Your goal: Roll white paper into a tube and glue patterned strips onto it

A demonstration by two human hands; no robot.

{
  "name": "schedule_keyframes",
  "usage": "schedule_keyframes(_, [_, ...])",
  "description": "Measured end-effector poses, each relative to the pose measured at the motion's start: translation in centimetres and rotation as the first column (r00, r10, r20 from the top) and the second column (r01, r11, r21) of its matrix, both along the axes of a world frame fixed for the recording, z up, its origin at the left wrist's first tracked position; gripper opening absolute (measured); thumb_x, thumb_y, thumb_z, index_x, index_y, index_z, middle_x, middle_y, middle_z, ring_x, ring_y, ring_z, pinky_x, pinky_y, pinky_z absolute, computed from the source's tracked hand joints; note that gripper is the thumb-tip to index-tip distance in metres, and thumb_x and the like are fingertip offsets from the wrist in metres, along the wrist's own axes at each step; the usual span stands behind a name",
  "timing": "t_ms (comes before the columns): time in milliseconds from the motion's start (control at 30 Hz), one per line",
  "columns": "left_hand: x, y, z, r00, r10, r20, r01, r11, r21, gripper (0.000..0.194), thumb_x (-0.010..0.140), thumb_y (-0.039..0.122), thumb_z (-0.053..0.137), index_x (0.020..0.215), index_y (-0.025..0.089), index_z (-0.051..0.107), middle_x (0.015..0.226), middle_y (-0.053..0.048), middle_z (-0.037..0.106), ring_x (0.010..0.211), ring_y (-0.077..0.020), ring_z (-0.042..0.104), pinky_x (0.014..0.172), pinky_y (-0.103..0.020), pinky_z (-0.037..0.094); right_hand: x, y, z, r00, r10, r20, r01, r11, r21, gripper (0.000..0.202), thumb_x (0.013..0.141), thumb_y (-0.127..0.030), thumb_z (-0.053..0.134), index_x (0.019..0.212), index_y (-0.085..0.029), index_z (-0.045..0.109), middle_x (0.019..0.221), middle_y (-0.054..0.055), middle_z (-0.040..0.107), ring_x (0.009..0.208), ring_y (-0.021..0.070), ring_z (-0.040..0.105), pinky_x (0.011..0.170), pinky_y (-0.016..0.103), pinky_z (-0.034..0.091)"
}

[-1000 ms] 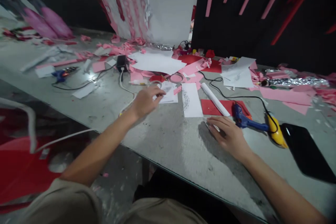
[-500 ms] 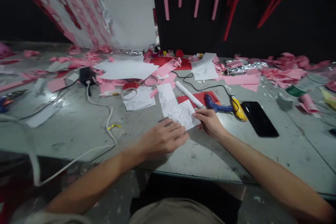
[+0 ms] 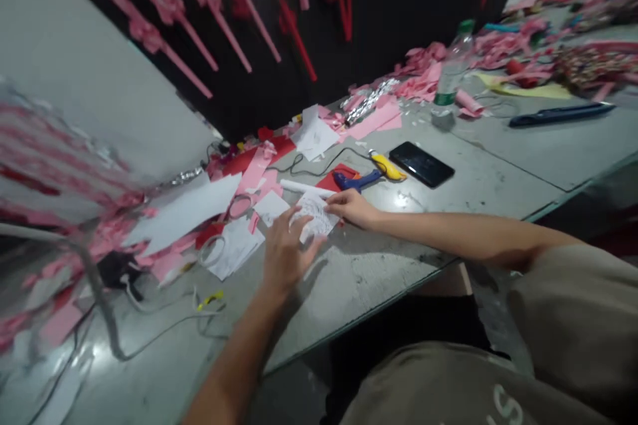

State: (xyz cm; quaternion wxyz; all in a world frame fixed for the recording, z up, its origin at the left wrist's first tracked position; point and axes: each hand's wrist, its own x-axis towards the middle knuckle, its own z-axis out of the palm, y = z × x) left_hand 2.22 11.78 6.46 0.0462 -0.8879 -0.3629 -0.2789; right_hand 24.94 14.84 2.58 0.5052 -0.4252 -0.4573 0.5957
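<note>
My right hand [image 3: 353, 208] pinches the right edge of a small white sheet of paper [image 3: 315, 214] with dark line drawing on it. At the sheet's left side is my left hand [image 3: 288, 249], fingers spread and thumb apart; whether it touches the paper is unclear. Another white paper [image 3: 272, 208] lies partly behind that hand. Just beyond the sheet rests a rolled white paper tube [image 3: 305, 188]. A blue glue gun [image 3: 357, 180] lies on red paper [image 3: 335, 179] past my right hand.
A black phone [image 3: 421, 163] and a yellow tool [image 3: 387, 166] with a black cord lie to the right. A water bottle [image 3: 454, 66] stands farther back. Tape rolls [image 3: 212, 251], papers [image 3: 234, 249], pink scraps and a white cable [image 3: 164, 333] occupy the left. The table's glass edge [image 3: 359, 316] runs nearest me.
The view has turned right and tilted. My left hand has lifted from lying low over the sheet's near-left side to spread fingers beside it. My right hand still holds the sheet's edge.
</note>
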Motion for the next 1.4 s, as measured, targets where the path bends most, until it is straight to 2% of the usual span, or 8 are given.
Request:
schedule_keyframes(167, [-0.2,0.1,-2.5,0.990,-0.018,-0.138,0.030,0.996,0.086,0.055,0.090,0.033,0.082,0.139,0.019,0.061,0.150,-0.020,0.060,0.138,-0.0400,0.058,0.112,-0.058,0.050,-0.3,-0.6,0.4,0.999,0.017,0.041,-0.019,0.998,0.056,0.016,0.075,-0.030,0.080,0.077,-0.013,0.079,0.050,-0.002,0.064,0.040,0.0108,0.052,0.043,0.023,0.040])
schedule_keyframes(367, [0.1,0.5,-3.6,0.998,-0.024,-0.053,0.033,0.983,0.182,0.058,0.081,0.013,0.067,0.139,0.020,0.064,0.143,-0.016,0.068,0.130,-0.0342,0.066,0.108,-0.052,0.056,-0.8,-0.5,0.2,0.994,0.036,0.107,-0.052,0.988,0.143,0.030,0.072,-0.044,0.075,0.074,-0.014,0.074,0.051,-0.002,0.062,0.041,0.0104,0.051,0.044,0.023,0.039])
schedule_keyframes(567, [-0.1,0.7,-4.5,0.999,-0.027,0.025,0.025,0.996,0.082,0.066,0.070,0.007,0.061,0.133,0.024,0.068,0.142,-0.013,0.071,0.129,-0.0346,0.068,0.108,-0.054,0.057,-1.1,0.3,-1.2,0.989,0.075,0.125,-0.094,0.984,0.149,0.045,0.073,-0.057,0.076,0.085,-0.014,0.079,0.057,0.001,0.066,0.042,0.0116,0.051,0.047,0.025,0.043])
schedule_keyframes(800, [0.0,0.8,-4.0,0.989,-0.078,0.129,0.073,0.997,0.040,0.053,0.084,0.000,0.049,0.123,0.026,0.073,0.127,-0.008,0.079,0.117,-0.0277,0.075,0.100,-0.047,0.062,-0.8,0.7,-2.0,0.995,0.096,0.006,-0.096,0.989,0.116,0.047,0.069,-0.052,0.090,0.093,-0.013,0.082,0.062,0.002,0.068,0.043,0.0098,0.051,0.046,0.023,0.043])
schedule_keyframes(1000, [-0.3,1.4,-4.2,0.941,-0.084,0.328,0.057,0.994,0.090,0.038,0.095,0.009,0.049,0.114,0.027,0.077,0.113,-0.006,0.083,0.103,-0.0251,0.080,0.092,-0.038,0.064,-0.9,1.0,-2.7,0.999,0.041,0.032,-0.044,0.993,0.109,0.064,0.075,-0.066,0.087,0.112,-0.014,0.081,0.055,-0.001,0.062,0.040,0.0109,0.051,0.043,0.022,0.041])
schedule_keyframes(1200, [-0.5,1.2,-3.3,0.746,0.075,0.662,0.068,0.980,-0.187,0.028,0.103,0.039,0.058,0.107,0.027,0.083,0.110,-0.008,0.084,0.104,-0.0276,0.079,0.096,-0.037,0.063,-0.4,1.3,-3.0,0.988,-0.118,0.103,0.095,0.974,0.208,0.051,0.068,-0.054,0.091,0.106,-0.019,0.083,0.079,0.002,0.070,0.041,0.0104,0.052,0.038,0.025,0.037])
schedule_keyframes(1300, [-0.4,1.2,-2.6,0.522,0.270,0.809,0.229,0.869,-0.438,0.033,0.092,0.052,0.074,0.101,0.022,0.084,0.099,-0.008,0.083,0.094,-0.0307,0.078,0.084,-0.036,0.065,-0.2,0.4,-1.8,0.986,-0.118,0.117,0.088,0.967,0.238,0.053,0.065,-0.048,0.094,0.113,-0.027,0.082,0.094,0.003,0.072,0.057,0.0149,0.062,0.045,0.027,0.049])
schedule_keyframes(1400, [-0.1,1.4,-2.6,0.441,0.386,0.810,0.298,0.788,-0.538,0.042,0.091,0.058,0.075,0.106,0.019,0.082,0.091,-0.007,0.082,0.078,-0.0265,0.076,0.069,-0.032,0.063,-0.3,-0.7,-0.5,0.999,0.031,0.031,-0.036,0.982,0.183,0.062,0.071,-0.050,0.093,0.126,-0.025,0.076,0.098,0.004,0.075,0.077,0.0179,0.070,0.057,0.025,0.056])
